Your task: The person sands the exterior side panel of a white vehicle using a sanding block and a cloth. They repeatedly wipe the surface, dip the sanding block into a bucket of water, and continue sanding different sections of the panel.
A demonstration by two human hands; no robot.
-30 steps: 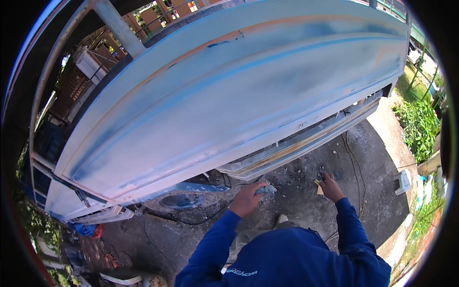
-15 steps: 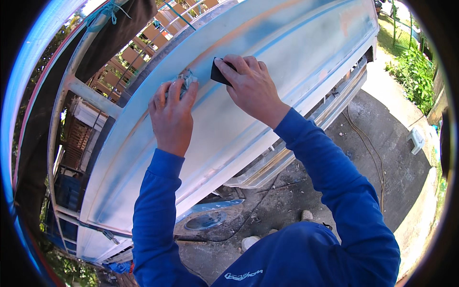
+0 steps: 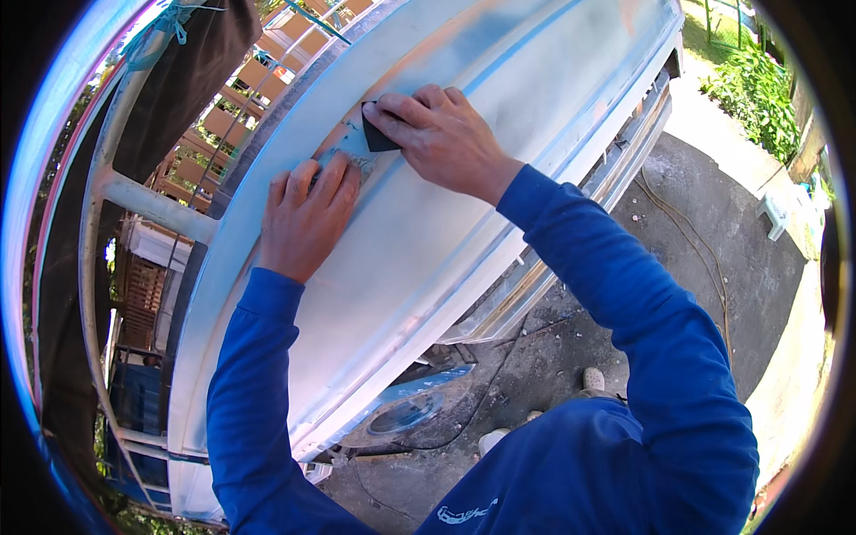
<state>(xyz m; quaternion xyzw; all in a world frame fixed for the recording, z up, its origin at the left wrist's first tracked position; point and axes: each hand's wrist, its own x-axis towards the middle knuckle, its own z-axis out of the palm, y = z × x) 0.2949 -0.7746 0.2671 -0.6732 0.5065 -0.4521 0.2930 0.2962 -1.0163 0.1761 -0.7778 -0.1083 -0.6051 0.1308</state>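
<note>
A long curved body panel (image 3: 401, 236), patchy white and blue with orange streaks, slants across the view under both hands. My right hand (image 3: 450, 143) pinches a dark, square-cornered piece of sandpaper (image 3: 378, 135), laid against the panel beside an orange streak. Just left of it, my left hand (image 3: 308, 218) rests with bent fingers over a crumpled pale bluish cloth (image 3: 365, 164), most of it hidden under the fingertips. The sandpaper's near corner almost meets the cloth.
A pale metal tube frame (image 3: 160, 212) with dark sheeting stands close at the left. Below the panel, a loose blue-and-white part (image 3: 406, 410) lies on the grey ground. A hose (image 3: 691, 241) and a small light stool (image 3: 774, 217) are to the right.
My right hand has slid the sandpaper left and slightly down along the panel, closer to the left hand. My left hand has shifted a little left, and the view has moved slightly.
</note>
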